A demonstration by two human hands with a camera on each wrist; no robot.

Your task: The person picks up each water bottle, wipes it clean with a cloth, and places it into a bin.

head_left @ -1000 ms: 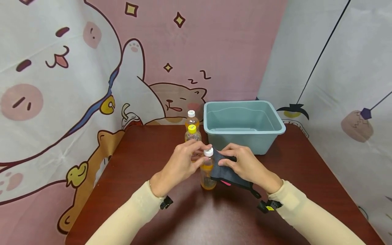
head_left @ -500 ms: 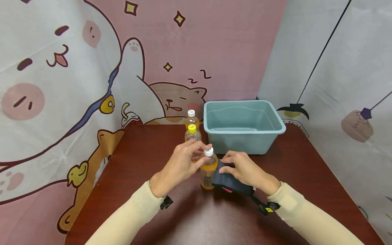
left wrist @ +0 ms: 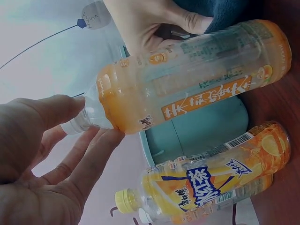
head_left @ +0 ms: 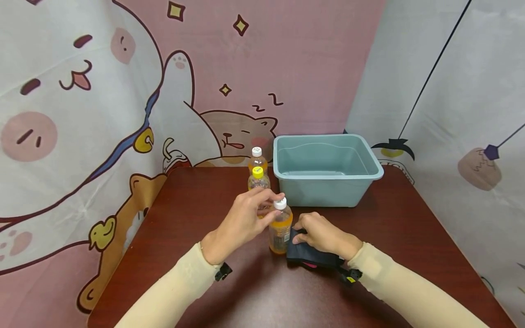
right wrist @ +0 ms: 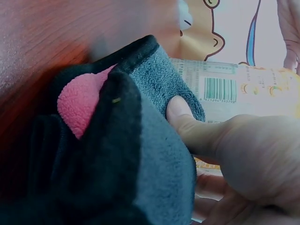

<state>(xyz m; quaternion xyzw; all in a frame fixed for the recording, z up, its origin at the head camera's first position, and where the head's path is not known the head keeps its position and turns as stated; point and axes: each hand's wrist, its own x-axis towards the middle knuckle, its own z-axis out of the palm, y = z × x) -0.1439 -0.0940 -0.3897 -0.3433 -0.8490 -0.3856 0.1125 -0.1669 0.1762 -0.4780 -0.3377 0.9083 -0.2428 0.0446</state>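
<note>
A clear plastic drink bottle (head_left: 280, 232) with a white cap and orange label stands upright on the table. My left hand (head_left: 244, 214) pinches it at the cap and neck, thumb on one side and fingers on the other, as the left wrist view shows. My right hand (head_left: 324, 233) grips a folded dark grey cleaning cloth (head_left: 307, 254) low against the bottle's right side. In the right wrist view the thumb (right wrist: 180, 110) presses on the fuzzy grey cloth, and a bit of pink fabric (right wrist: 79, 103) shows in its folds.
Behind the held bottle stand a yellow-capped bottle (head_left: 258, 179) and another white-capped bottle (head_left: 257, 160). A light blue plastic bin (head_left: 324, 189) sits at the back right of the dark red table (head_left: 193, 200). A cartoon-printed curtain (head_left: 311, 68) hangs behind.
My right hand has slid the cloth down the bottle's side, from near the neck to near the base. The left hand keeps its hold on the cap, and the bottle stays in place.
</note>
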